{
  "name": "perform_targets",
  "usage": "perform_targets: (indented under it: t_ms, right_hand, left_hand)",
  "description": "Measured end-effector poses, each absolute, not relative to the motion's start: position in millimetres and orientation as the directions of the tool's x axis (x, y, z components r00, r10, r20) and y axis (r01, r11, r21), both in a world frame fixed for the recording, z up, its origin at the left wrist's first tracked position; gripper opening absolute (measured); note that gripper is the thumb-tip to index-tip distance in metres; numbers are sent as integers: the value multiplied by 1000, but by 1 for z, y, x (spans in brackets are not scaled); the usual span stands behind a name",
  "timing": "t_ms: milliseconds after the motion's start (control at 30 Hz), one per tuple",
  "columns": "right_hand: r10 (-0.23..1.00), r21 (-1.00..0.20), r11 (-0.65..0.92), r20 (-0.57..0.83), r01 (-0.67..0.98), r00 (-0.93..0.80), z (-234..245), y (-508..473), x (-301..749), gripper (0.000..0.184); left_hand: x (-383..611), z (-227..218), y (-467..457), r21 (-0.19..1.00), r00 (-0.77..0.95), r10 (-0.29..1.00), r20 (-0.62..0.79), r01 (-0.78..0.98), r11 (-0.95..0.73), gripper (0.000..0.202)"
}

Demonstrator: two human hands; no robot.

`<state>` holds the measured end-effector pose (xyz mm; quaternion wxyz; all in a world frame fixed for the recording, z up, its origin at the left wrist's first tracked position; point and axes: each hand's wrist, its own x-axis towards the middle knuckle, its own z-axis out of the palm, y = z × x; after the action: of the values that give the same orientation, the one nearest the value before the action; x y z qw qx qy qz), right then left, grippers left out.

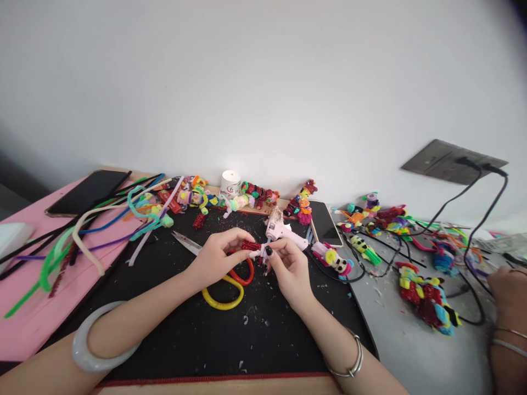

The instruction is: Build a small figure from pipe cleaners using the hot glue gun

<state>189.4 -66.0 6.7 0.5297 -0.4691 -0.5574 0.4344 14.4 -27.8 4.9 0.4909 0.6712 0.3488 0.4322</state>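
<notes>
Nearest: left forearm (158,310) with pale bangle (81,351) | left hand (220,255): thumb and fingers pinched on red tinsel end of small craft piece (249,245) | right hand (291,269): thumb and forefinger closed on its pale end | piece: between hands, above black mat (173,343) | below: scissors (223,304) | beyond: pink glue gun (282,230), paper cup (230,183) | far right: co-worker's hand (509,293)

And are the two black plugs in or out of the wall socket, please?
In: both plugs sit against the wall socket, no prongs showing.
</notes>
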Motion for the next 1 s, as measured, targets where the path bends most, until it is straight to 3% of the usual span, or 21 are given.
perform_targets:
  t_ms: [300, 1000]
  right_hand:
    - [984, -983, 179, 180, 51, 10, 6, -65, 191, 17]
    - [977, -976, 210, 211, 59, 15, 5, -66, 190, 10]
  left_hand:
    - [15, 8, -27, 979, 399, 899, 182, 16, -205, 14]
    - [15, 9, -30, 954, 395, 888, 236, 82, -290, 13]
